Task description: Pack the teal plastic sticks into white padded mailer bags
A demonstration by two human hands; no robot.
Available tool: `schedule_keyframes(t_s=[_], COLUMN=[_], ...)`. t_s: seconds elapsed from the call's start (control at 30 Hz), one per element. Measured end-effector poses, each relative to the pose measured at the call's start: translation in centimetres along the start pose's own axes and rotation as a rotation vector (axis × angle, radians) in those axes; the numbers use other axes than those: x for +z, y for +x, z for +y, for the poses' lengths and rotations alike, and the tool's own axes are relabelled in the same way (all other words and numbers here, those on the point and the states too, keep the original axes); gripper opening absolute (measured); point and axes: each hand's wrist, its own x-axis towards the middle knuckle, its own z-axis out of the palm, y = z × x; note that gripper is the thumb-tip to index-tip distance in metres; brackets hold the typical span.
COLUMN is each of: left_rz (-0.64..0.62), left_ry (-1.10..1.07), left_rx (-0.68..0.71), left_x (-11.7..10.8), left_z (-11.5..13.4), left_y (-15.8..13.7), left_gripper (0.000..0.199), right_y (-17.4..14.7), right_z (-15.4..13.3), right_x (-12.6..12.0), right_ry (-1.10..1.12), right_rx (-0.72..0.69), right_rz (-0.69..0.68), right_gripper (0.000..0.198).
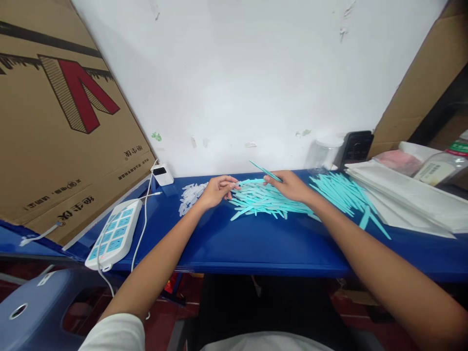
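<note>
My right hand (pixel 290 186) is closed around a slim teal plastic stick (pixel 261 168), whose thin end points up and to the left. My left hand (pixel 217 190) has its thumb and fingers pinched together at the left edge of a heap of teal sticks (pixel 263 200). Whatever is between those fingertips is too small to make out. Just left of that hand lies a small pile of translucent whitish pieces (pixel 190 197). A second heap of teal sticks (pixel 340 192) spreads out beyond my right forearm.
On the blue table (pixel 226 243), a white power strip (pixel 117 234) with cables and a small white device (pixel 162 174) sit left. At right are a clear jar (pixel 326 153), a black device (pixel 356 146), white sheets (pixel 398 195) and a bottle (pixel 438 165). Cardboard (pixel 66 146) stands left.
</note>
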Motion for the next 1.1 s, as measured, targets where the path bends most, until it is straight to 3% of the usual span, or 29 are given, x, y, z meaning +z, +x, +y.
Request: schedule_keyframes(t_s=[0.37, 0.43, 0.53, 0.7, 0.83, 1.1], left_rz=[0.068, 0.094, 0.185, 0.213, 0.179, 0.055], left_ry=[0.051, 0.2, 0.627, 1.098, 1.165, 1.106], left_rx=[0.024, 0.065, 0.132, -0.037, -0.127, -0.074], left_x=[1.0, 0.6, -1.4, -7.7, -10.5, -8.7], left_z=[0.6, 0.8, 1.2, 1.2, 0.1, -3.4], left_y=[-0.4, -0.4, -0.5, -1.3, -1.6, -0.6], left_gripper=[0.044, 0.041, 0.034, 0.03, 0.018, 0.011], right_y=[-0.3, -0.2, 0.1, 0.3, 0.3, 0.3], right_z=[-0.6, -0.3, 0.7, 2.3, 2.2, 1.6], right_x=[1.7, 1.6, 1.0, -0.3, -0.6, -0.4], right_ry=[0.031, 0.009, -0.127, -0.356, -0.305, -0.192], right_rx=[-0.044, -0.014, 0.029, 0.043, 0.071, 0.08], right_rz=[-0.027, -0.032, -0.024, -0.043, -0.028, 0.008], right_gripper=[0.057, 0.056, 0.056, 0.05, 0.039, 0.042])
